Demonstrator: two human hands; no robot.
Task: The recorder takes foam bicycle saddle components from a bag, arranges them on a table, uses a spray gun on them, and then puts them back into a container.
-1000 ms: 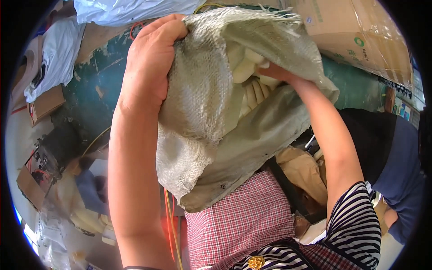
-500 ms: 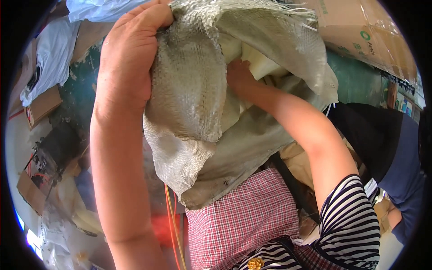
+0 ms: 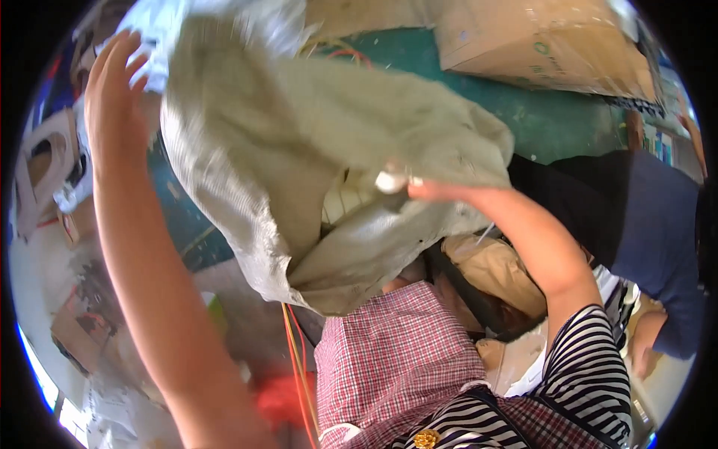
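A grey-green woven sack (image 3: pixel 224 142) spreads before me, its mouth gaping towards me. Pale, ribbed pieces (image 3: pixel 345 200) show inside. My left hand (image 3: pixel 116 101) is raised beyond the sack's left side, fingers apart, holding nothing. At the mouth, my right hand (image 3: pixel 426 188) is partly smeared by motion, its fingers drawn together. A small white thing (image 3: pixel 390 181) shows at its fingertips, too blurred to name. Below the sack, a red-and-white checked cloth (image 3: pixel 396 344) covers my lap.
Cardboard boxes (image 3: pixel 538 45) stand at the far right on the green floor (image 3: pixel 404 49). Another person in dark clothes (image 3: pixel 636 217) bends close on my right. A dark bin (image 3: pixel 516 325) holds brown paper. Orange and yellow cords (image 3: pixel 295 359) hang by my lap.
My left hand has let go of the sack's rim and moved left. The sack has sagged lower and spread left. My right hand has come out from deep inside to the mouth.
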